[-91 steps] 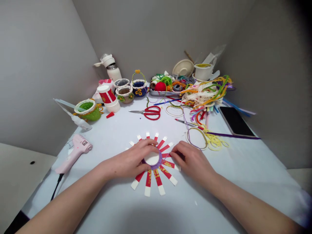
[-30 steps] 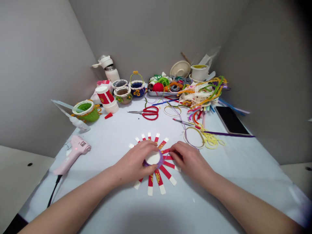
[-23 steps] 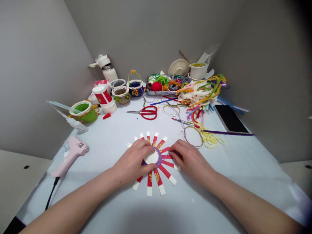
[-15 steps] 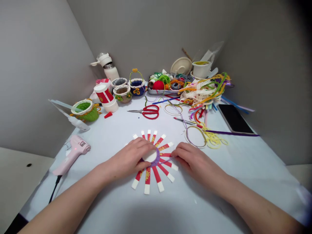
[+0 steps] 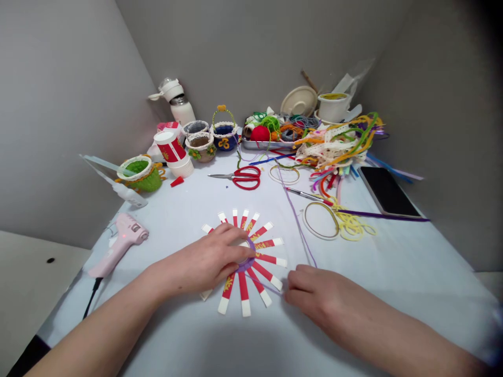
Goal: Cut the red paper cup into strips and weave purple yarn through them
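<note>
A paper cup cut into red and white strips (image 5: 244, 293) lies splayed flat like a sun, with purple yarn (image 5: 247, 264) wound round its centre. My left hand (image 5: 220, 255) rests on the centre and the upper left strips, fingers bent over the purple ring. Right of the strips, my right hand (image 5: 314, 290) is closed on the purple yarn. From the ring the yarn runs to its fingertips, and a loose length goes from that hand up toward the back of the table.
Red-handled scissors (image 5: 247, 179), a pen (image 5: 308, 196) and a hoop (image 5: 321, 221) lie beyond the cup. A pink glue gun (image 5: 120, 245) is at left, a phone (image 5: 390, 191) at right. Small baskets, a yarn tray (image 5: 271, 144) and ribbons line the back.
My right hand has moved down and slightly right, drawing the yarn lower. The cut cup has turned a little, and my left fingers now reach farther over its centre.
</note>
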`<state>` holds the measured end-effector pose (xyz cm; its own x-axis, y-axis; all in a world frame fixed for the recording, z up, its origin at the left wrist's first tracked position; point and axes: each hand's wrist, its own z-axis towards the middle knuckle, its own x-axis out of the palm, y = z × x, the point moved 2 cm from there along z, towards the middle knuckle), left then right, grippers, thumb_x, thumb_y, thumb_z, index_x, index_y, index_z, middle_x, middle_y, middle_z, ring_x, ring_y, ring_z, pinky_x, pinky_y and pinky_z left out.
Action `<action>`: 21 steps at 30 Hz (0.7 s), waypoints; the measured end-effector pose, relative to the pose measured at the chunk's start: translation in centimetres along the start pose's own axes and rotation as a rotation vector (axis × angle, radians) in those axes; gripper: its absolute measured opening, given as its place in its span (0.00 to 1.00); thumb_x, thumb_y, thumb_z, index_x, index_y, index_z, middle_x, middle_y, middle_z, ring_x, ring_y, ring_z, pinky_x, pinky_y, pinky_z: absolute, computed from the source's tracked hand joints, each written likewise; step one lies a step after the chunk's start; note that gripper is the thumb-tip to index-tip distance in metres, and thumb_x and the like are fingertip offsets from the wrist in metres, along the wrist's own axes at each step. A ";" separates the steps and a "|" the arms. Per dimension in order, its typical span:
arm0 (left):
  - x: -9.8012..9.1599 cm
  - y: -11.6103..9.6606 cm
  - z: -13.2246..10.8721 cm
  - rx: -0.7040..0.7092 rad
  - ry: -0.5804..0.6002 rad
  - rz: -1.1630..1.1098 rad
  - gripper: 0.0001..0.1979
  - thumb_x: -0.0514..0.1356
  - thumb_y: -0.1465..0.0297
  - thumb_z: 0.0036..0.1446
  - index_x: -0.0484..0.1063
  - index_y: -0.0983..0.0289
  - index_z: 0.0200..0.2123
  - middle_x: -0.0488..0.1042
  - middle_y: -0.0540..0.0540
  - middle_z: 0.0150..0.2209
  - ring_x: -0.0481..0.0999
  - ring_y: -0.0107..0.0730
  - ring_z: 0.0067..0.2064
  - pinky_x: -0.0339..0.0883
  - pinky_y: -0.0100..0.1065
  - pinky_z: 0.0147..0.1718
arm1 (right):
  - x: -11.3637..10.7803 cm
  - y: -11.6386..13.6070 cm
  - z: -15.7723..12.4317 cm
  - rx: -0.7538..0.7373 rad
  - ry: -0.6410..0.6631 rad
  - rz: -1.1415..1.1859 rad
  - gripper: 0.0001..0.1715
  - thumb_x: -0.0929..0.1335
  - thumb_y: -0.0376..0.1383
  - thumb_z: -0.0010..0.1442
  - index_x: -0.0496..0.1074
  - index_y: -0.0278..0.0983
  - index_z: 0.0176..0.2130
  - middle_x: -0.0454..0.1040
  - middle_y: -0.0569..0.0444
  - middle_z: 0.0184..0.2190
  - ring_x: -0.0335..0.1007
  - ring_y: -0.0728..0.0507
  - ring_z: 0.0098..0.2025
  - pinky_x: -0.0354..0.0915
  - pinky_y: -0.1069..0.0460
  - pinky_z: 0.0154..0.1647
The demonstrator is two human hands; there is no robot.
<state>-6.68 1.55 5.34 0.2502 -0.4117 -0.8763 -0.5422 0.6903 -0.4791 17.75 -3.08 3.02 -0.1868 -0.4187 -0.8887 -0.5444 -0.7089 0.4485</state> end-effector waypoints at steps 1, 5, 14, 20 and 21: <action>0.0 0.0 0.1 0.006 -0.004 0.004 0.18 0.53 0.77 0.65 0.73 0.58 0.54 0.71 0.59 0.52 0.68 0.45 0.53 0.64 0.46 0.54 | 0.2 0.1 0.0 -0.010 -0.006 -0.023 0.15 0.62 0.22 0.64 0.72 0.36 0.32 0.73 0.53 0.33 0.66 0.47 0.33 0.57 0.52 0.31; -0.2 -0.1 0.3 0.025 -0.010 0.010 0.16 0.53 0.76 0.65 0.74 0.59 0.52 0.72 0.60 0.51 0.69 0.44 0.52 0.64 0.46 0.53 | 0.7 -0.2 0.0 0.009 -0.126 -0.149 0.13 0.64 0.21 0.60 0.71 0.36 0.30 0.71 0.52 0.31 0.64 0.46 0.31 0.57 0.51 0.30; 0.7 -0.5 0.3 0.091 -0.023 -0.010 0.18 0.55 0.77 0.61 0.75 0.59 0.51 0.72 0.60 0.53 0.69 0.45 0.54 0.64 0.47 0.56 | -0.3 -2.8 1.9 0.193 -0.328 0.006 0.09 0.66 0.31 0.67 0.75 0.36 0.34 0.71 0.52 0.33 0.68 0.45 0.35 0.63 0.51 0.36; 1.6 -0.3 0.8 0.148 -0.080 -0.020 0.20 0.54 0.80 0.59 0.74 0.60 0.51 0.71 0.61 0.56 0.67 0.46 0.59 0.64 0.49 0.58 | 0.5 -3.9 3.2 0.353 -0.453 0.104 0.11 0.67 0.32 0.66 0.74 0.37 0.31 0.71 0.53 0.30 0.69 0.45 0.34 0.63 0.51 0.36; 1.6 -0.1 0.8 0.146 -0.100 -0.026 0.19 0.54 0.80 0.60 0.74 0.60 0.51 0.71 0.60 0.57 0.66 0.46 0.60 0.64 0.49 0.59 | 0.5 -3.9 3.2 0.358 -0.459 0.107 0.11 0.67 0.32 0.66 0.74 0.37 0.31 0.71 0.53 0.30 0.69 0.45 0.34 0.64 0.51 0.36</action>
<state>-5.54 1.30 3.91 0.3451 -0.3743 -0.8607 -0.4137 0.7624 -0.4975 17.15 1.34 0.50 -0.5475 -0.1323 -0.8263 -0.7299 -0.4074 0.5489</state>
